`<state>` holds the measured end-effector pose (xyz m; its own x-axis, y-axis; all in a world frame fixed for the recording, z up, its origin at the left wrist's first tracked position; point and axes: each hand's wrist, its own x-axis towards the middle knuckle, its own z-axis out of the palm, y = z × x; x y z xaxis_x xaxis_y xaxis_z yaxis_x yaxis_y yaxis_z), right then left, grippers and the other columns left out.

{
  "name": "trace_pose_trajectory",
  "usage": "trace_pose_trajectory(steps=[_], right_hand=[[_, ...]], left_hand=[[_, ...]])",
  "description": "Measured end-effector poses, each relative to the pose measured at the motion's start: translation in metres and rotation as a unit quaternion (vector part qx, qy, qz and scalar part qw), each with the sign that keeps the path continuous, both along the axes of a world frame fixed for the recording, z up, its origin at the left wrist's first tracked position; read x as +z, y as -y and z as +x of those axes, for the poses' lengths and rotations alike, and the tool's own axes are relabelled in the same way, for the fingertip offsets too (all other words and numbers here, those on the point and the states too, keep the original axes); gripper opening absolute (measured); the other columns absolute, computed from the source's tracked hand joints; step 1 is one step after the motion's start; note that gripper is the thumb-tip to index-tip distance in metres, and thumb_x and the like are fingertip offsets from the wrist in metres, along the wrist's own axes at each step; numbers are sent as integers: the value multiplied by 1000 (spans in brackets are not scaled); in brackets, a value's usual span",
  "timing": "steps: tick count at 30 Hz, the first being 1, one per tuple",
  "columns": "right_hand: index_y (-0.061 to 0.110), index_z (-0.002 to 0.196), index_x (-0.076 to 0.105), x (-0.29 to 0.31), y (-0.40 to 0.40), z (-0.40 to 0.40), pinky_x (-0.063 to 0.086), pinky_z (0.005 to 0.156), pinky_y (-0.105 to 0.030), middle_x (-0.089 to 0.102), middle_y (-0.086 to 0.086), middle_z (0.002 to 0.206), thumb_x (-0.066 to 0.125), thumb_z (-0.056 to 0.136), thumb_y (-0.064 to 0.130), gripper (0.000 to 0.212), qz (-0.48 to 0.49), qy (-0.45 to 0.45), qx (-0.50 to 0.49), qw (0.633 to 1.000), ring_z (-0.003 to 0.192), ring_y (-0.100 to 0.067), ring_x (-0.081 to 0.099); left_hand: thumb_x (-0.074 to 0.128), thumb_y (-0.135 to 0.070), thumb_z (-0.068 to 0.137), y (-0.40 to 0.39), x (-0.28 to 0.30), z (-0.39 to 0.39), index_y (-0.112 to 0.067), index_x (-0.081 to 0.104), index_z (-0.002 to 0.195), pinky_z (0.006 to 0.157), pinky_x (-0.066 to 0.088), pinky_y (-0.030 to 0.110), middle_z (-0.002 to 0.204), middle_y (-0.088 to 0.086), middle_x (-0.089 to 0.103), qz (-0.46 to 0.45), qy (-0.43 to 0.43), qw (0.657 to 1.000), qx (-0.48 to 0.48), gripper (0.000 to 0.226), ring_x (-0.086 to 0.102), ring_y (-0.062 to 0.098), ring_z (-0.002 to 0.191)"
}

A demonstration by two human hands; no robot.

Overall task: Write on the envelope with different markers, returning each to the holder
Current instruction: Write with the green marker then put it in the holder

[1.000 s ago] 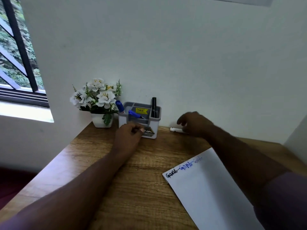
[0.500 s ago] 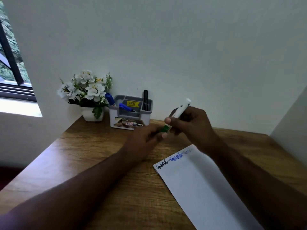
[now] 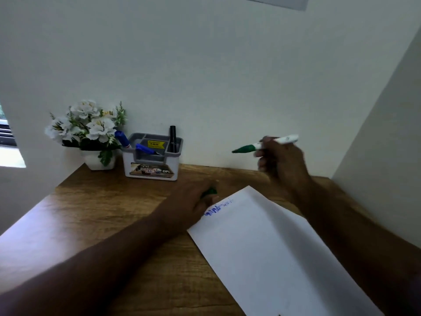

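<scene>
Right hand (image 3: 281, 160) up at about 2 o'clock from the envelope (image 3: 268, 252), fingers curled around the green marker (image 3: 264, 145), gripping the white barrel near its middle. Tip is uncapped and points toward 9 o'clock, well above the worktop (image 3: 102, 215). Marker looks light, stiff and smooth plastic; mid-barrel hold works for carrying, but a grip nearer the tip likely gives better control for writing. Wet tip could smear if it brushes paper or skin.

Left hand (image 3: 193, 201) rests on the worktop at the envelope's 10 o'clock corner, fingers closed around something small and green, probably the cap (image 3: 210, 192), mostly hidden. Hand edge touches or overlaps the envelope corner; cannot tell if it is pressing it down.

Envelope lies flat and angled on the worktop, thin, light, likely to slide unless pinned. Blue writing (image 3: 213, 210) shows along its top edge beside the left hand.

Holder (image 3: 151, 158) sits at 11 o'clock against the wall, beside the flower pot (image 3: 98, 159). It holds two blue markers (image 3: 121, 139), one leaning out at its left rim and one lying inside, and a black marker (image 3: 172, 139) upright in the right compartment.

Judged step: green marker opened, not yet brought to the paper.
</scene>
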<state>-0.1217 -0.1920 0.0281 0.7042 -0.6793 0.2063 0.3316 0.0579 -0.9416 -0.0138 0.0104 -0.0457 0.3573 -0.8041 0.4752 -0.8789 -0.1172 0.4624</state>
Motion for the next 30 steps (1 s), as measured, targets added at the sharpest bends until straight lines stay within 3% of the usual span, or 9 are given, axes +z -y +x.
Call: trace_pose_trajectory(steps=[4, 6, 8, 10, 14, 20, 30], right_hand=[[10, 97, 73, -30, 6, -6, 56, 53, -25, 74, -17, 87, 63, 86, 9, 16, 41, -17, 112, 993, 60, -18, 67], [9, 95, 73, -43, 10, -5, 53, 50, -24, 72, -14, 80, 65, 84, 8, 14, 25, -38, 111, 993, 58, -16, 64], [11, 81, 69, -54, 13, -3, 44, 41, -21, 61, -9, 64, 66, 83, 4, 8, -10, -67, 104, 992, 46, -13, 53], [10, 76, 67, -64, 18, -1, 36, 37, -20, 53, -5, 55, 69, 80, 2, 9, -51, -110, 90, 988, 40, -12, 43], [7, 72, 72, -76, 28, -2, 33, 37, -22, 52, -6, 51, 75, 72, 9, 3, -100, -144, 58, 983, 41, -15, 41], [9, 64, 74, -82, 28, -3, 50, 40, -26, 65, -12, 53, 69, 85, 6, 21, -132, -130, 77, 980, 39, -21, 59], [8, 65, 75, -78, 20, -5, 54, 43, -26, 69, -13, 57, 72, 84, 8, 19, -180, -160, 84, 967, 44, -19, 62]], left_hand=[[34, -54, 92, -1, -8, 2, -47, 46, 104, 80, 33, 13, 110, -19, 48, 109, -74, 988, -86, 18, 46, -2, 98], [31, -57, 92, 1, -13, 3, -46, 41, 121, 93, 31, 17, 135, -16, 45, 180, -78, 976, -93, 32, 43, 6, 120], [30, -57, 93, 4, -17, 3, -41, 29, 139, 98, 25, 20, 150, -12, 33, 226, -61, 969, -83, 48, 34, 6, 130], [31, -55, 94, 6, -18, 4, -39, 20, 144, 96, 20, 16, 152, -12, 29, 239, -50, 967, -80, 53, 31, 4, 130], [33, -52, 95, 7, -18, 5, -39, 17, 144, 94, 16, 10, 153, -15, 25, 250, -60, 963, -86, 53, 25, -8, 122], [33, -52, 94, 10, -18, 5, -38, 16, 145, 98, 17, 16, 153, -10, 27, 264, -70, 959, -79, 56, 27, 5, 134], [33, -52, 93, 10, -20, 7, -36, 22, 144, 97, 20, 15, 150, -6, 33, 241, -43, 967, -75, 55, 30, 6, 132]])
